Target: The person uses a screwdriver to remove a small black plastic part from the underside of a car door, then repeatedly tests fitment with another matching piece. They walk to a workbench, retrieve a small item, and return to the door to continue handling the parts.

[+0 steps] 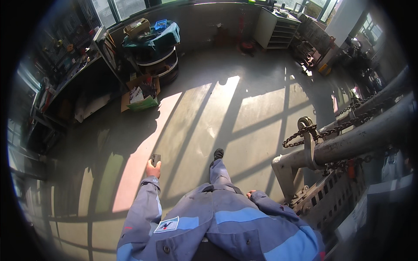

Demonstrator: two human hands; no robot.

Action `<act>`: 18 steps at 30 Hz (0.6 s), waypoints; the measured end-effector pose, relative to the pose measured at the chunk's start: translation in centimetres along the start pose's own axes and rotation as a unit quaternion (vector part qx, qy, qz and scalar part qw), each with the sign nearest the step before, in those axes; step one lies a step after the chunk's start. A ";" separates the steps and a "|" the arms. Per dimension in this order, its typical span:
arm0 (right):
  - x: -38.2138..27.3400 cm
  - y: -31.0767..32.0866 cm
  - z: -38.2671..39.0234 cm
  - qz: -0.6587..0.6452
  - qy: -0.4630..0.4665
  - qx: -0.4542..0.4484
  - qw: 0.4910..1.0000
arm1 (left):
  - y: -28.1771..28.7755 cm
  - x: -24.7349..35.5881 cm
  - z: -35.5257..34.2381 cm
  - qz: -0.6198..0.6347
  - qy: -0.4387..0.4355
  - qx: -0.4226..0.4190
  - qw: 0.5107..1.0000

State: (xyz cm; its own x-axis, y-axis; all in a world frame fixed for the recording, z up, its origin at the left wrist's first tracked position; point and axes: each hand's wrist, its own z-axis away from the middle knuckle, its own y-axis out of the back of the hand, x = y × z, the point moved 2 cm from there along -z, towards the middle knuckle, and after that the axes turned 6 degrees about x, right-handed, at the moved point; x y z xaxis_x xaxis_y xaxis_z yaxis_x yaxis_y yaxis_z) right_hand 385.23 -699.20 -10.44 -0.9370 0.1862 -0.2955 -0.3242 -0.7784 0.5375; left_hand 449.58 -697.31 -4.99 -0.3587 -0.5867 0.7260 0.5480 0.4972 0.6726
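Note:
My left hand is out to the left over the sunlit floor, fingers closed on a small dark, blocky object. My right hand hangs low by my right leg, mostly hidden by my grey-blue sleeve; only bits of curled fingers show, and I cannot make out whether they hold anything. Just right of it stands a large metal frame with a thick round bar, a hook and a rusty chain. My dark shoe is on the floor ahead.
A workbench with tools stands at left. Ahead are a cloth-covered stand with boxes on it, a cardboard box on the floor, and a shelved cabinet. Cluttered equipment lines the right back. Window shadows cross the concrete floor.

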 end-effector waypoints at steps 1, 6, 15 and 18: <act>-1.2 2.1 -2.7 0.056 0.003 -0.011 0.998 | -1.4 1.6 -2.4 -0.021 0.000 0.005 1.000; -5.7 14.6 -17.3 0.189 -0.006 -0.009 0.982 | -6.6 7.4 -8.1 -0.095 0.075 -0.009 0.993; -23.4 41.8 -44.7 -0.107 0.074 0.147 0.980 | -13.4 12.7 -16.1 -0.140 0.224 -0.003 0.965; -30.4 49.5 -50.0 -0.164 0.133 0.166 0.963 | -16.6 15.4 -22.5 -0.168 0.237 -0.008 0.957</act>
State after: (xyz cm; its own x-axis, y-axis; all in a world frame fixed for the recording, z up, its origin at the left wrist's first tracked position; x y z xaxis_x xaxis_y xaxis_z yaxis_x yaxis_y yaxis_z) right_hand 404.11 -773.37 -14.33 -0.7254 0.1944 -0.6603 -0.6617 -0.4612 0.5911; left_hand 452.03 -728.96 -8.20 -0.1361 -0.9374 0.3206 0.4757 0.2220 0.8511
